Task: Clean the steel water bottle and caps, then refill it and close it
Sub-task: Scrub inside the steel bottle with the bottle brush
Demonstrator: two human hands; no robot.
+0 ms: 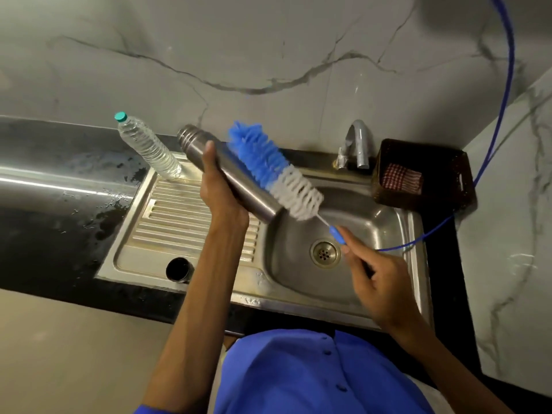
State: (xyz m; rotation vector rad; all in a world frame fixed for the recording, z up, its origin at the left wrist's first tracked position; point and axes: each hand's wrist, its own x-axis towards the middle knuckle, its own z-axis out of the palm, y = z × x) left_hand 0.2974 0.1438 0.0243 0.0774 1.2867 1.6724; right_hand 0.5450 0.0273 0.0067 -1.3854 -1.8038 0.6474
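My left hand (219, 186) grips the steel water bottle (239, 177), held tilted over the sink with its open threaded mouth pointing up and to the left. A bottle brush (274, 170) with blue and white bristles lies against the bottle's outer side. My right hand (376, 282) holds the brush by its blue handle. A dark round cap (178, 269) sits on the drainboard near the front edge.
A clear plastic water bottle (146, 146) with a teal cap stands at the back of the drainboard (179, 210). The steel sink basin (358, 264) has a drain and a tap (357, 144). A dark basket (424, 174) holds a checked cloth. A blue hose (504, 94) loops into the sink.
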